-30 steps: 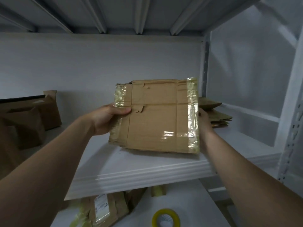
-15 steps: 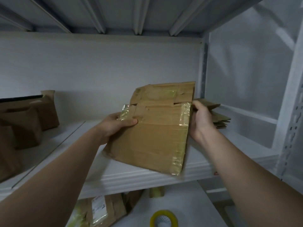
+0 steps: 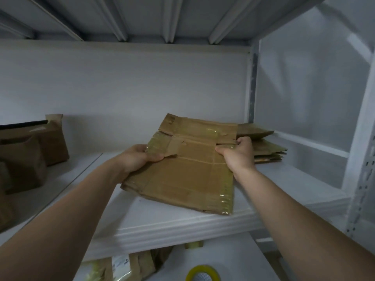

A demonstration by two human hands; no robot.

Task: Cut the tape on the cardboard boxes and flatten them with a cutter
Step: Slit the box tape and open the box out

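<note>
Gripping the flattened cardboard box (image 3: 188, 175) by its two side edges, both hands are closed on it. The left hand (image 3: 138, 159) has its thumb pressed on top of a taped corner flap and its fingers tucked beneath. The right hand (image 3: 238, 155) has its fingers curled round the opposite edge, at a notch between two flaps. The box is held flat and slightly tilted, far edge raised, near edge low over the white shelf (image 3: 182, 224); whether it touches the board I cannot tell. Glossy clear tape (image 3: 226, 197) runs along its right edge and over the left corner. Just behind the right hand, a stack of flattened cardboard (image 3: 263, 147) lies on the same shelf against the back right corner. Well apart to the left stand several brown boxes (image 3: 24, 159) not yet flattened. On the lower level sit a yellow tape roll (image 3: 203, 274) and labelled brown packages (image 3: 125, 266)
</note>
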